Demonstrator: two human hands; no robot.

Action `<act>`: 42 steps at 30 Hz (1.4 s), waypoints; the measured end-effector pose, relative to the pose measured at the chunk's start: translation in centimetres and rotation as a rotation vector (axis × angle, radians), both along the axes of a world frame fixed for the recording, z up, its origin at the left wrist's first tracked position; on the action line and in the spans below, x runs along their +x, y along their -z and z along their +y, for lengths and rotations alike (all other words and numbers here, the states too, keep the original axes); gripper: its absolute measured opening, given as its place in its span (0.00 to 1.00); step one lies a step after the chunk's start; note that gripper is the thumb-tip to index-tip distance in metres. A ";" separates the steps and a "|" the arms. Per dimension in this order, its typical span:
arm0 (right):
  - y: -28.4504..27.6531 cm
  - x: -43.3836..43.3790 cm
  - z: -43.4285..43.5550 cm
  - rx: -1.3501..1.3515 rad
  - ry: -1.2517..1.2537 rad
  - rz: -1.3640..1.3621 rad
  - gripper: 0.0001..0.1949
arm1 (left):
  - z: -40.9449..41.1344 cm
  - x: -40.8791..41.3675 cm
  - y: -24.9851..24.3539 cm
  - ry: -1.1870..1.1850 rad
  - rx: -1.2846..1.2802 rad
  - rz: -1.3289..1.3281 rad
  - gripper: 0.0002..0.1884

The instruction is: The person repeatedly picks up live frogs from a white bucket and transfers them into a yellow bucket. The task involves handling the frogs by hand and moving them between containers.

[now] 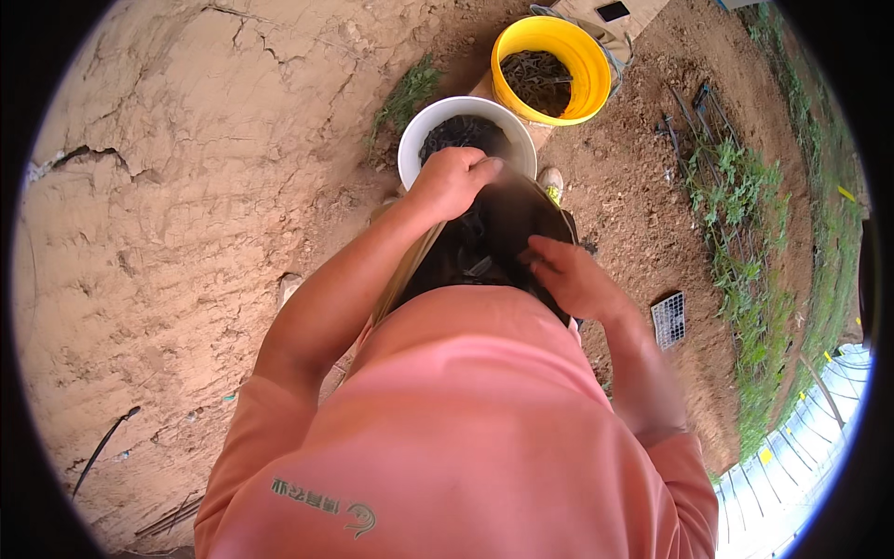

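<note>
My left hand [454,183] is closed on the upper edge of an open, dark bag or pouch [513,216] at my waist. My right hand [567,274], slightly blurred, is at the bag's right side with its fingers bent; whether they grip its edge is unclear. Small dark and shiny pieces lie inside the bag, too dim to name. Just beyond my left hand stands a white bucket [412,150] with dark, thin pieces in it. A yellow bucket [594,73], holding a heap of similar dark pieces, stands behind it to the right.
A phone [613,10] lies on a board [646,15] beyond the yellow bucket. Cut green plants [733,189] and a seedling tray [668,320] are on the soil at right. A cracked earthen surface [174,209] fills the left. My shoe [551,183] shows near the buckets.
</note>
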State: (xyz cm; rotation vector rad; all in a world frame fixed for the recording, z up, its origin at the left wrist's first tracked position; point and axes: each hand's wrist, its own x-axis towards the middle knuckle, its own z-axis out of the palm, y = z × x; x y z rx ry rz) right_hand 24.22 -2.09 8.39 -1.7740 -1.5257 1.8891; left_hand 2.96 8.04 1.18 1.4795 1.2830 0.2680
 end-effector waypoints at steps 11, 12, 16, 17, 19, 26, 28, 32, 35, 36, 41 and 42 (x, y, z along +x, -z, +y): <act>9.3 -5.0 -0.6 0.220 -0.118 -0.069 0.25 | 0.2 0.7 -1.2 0.182 0.030 -0.013 0.19; 11.3 -5.6 -1.2 0.274 -0.114 0.032 0.25 | 0.2 1.0 -0.9 0.182 0.051 -0.046 0.19; 12.5 -6.6 -2.0 0.097 -0.184 0.312 0.25 | 0.6 0.5 -1.9 0.172 0.021 0.012 0.19; 12.1 -6.4 -2.1 0.049 -0.206 0.301 0.25 | 0.6 0.2 -1.8 0.177 0.015 0.032 0.19; 8.1 -4.1 -0.6 0.050 -0.260 0.092 0.24 | 0.8 -0.9 -1.8 0.169 0.007 0.085 0.18; 8.9 -2.6 -0.9 0.267 -0.089 -0.256 0.19 | 0.3 -0.7 -1.7 0.217 -0.020 0.012 0.19; 12.4 -3.6 -1.7 0.478 -0.026 -0.216 0.19 | 0.5 -0.5 -1.1 0.236 -0.001 0.011 0.19; 12.7 -4.7 -0.8 0.385 -0.088 -0.268 0.15 | 0.6 -1.3 -1.0 0.187 -0.017 0.004 0.19; 12.9 -5.0 -1.1 0.374 -0.181 -0.369 0.15 | 0.7 -1.4 -1.5 0.182 -0.022 0.022 0.20; 11.6 -5.1 -0.7 0.347 -0.177 -0.371 0.15 | 0.6 -1.5 -1.9 0.178 -0.019 0.041 0.19; 13.5 -6.0 -0.5 0.714 -0.234 -0.246 0.15 | 0.2 -1.5 -1.7 0.140 0.017 0.011 0.19; 13.5 -6.8 0.0 0.812 -0.294 -0.256 0.16 | 0.2 -1.5 -1.7 0.124 0.005 -0.005 0.19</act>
